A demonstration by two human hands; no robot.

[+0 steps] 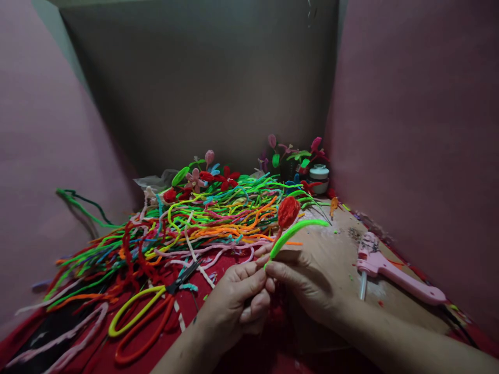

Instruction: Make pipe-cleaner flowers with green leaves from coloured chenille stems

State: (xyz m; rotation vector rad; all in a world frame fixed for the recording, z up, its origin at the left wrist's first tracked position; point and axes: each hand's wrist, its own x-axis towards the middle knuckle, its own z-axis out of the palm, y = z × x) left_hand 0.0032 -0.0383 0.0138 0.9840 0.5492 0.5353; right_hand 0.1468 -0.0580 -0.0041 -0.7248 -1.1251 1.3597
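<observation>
My left hand (244,293) and my right hand (302,278) meet low in the middle of the head view, both closed with fingertips together. Between them they grip a red pipe-cleaner flower (288,212) and a bright green pipe-cleaner leaf (298,228). The leaf's lower end is pinched at my fingertips, and its curved tip points right, passing in front of the flower's stem. Fingers hide the lower stem. Left of my hands lie scissors (136,317) with one yellow and one orange handle loop.
A big heap of coloured pipe cleaners (210,213) covers the left and middle. Finished flowers (228,179) and a small lidded jar (318,179) stand behind. At right, a pink glue gun (393,272) rests on a brown board (343,249). Pink walls flank both sides.
</observation>
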